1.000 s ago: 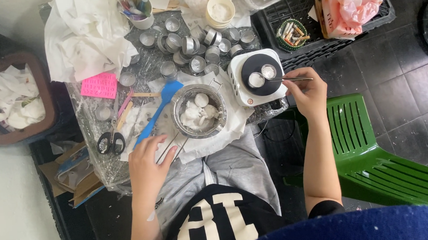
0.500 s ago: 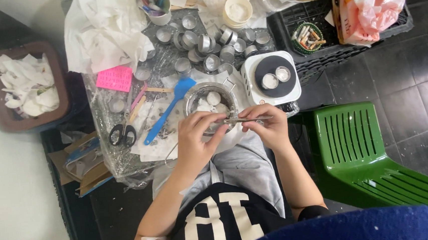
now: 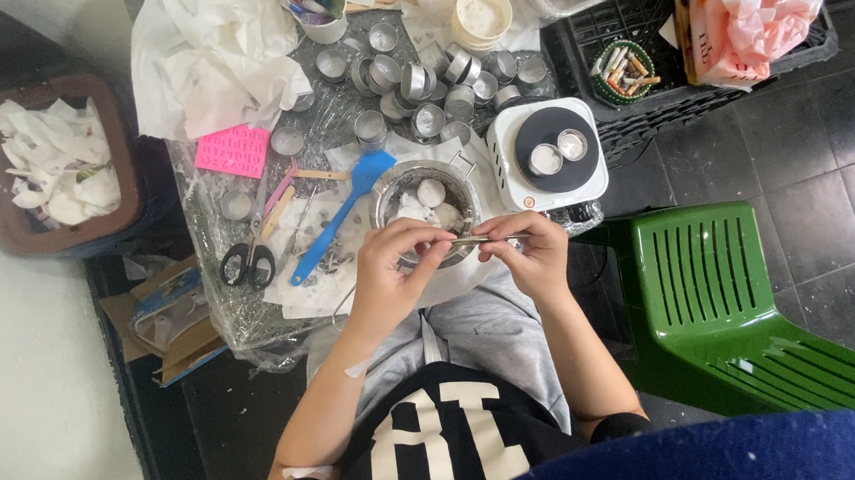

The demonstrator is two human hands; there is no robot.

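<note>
My right hand (image 3: 531, 255) grips metal tweezers (image 3: 480, 239) held level just in front of a steel pot (image 3: 425, 202) that holds white wax chunks. My left hand (image 3: 391, 269) pinches at the tweezers' tip with its fingers closed; what it pinches is too small to see. Both hands meet over the near edge of the low table, above my lap. To the right of the pot stands a small white hot plate (image 3: 552, 154) with two little metal cups on its black top.
Several empty metal tealight cups (image 3: 416, 80) crowd the table's far side. A blue spatula (image 3: 341, 216), black scissors (image 3: 247, 263) and a pink note (image 3: 232, 151) lie left. Crumpled paper fills a brown bin (image 3: 51, 166). A green plastic chair (image 3: 743, 308) stands right.
One second ago my right hand held the tweezers at the hot plate and my left rested by the table edge. Both hands came together before the pot and have stayed there.
</note>
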